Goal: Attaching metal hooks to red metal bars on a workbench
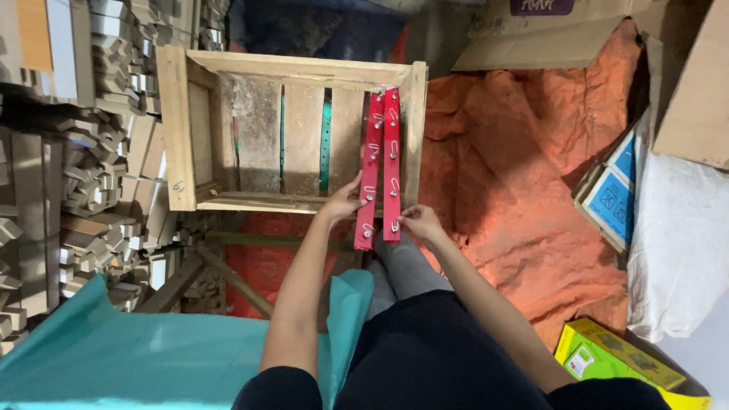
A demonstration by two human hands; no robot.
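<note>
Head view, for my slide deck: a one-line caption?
Both hands, left and right, hold two red hook strips over a wooden crate.

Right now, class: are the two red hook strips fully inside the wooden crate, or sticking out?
Sticking out: the red hook strips overhang the wooden crate front rail, steadied by left hand and right hand.

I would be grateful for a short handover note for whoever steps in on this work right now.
Left hand: on the left red hook strip, at its lower part.
Right hand: fingertips at the bottom end of the right red hook strip.
Both strips lie side by side in the wooden crate, against its right wall, lower ends overhanging the near rail.
Done: two strips in the crate.
Left: cannot tell from this view.
</note>
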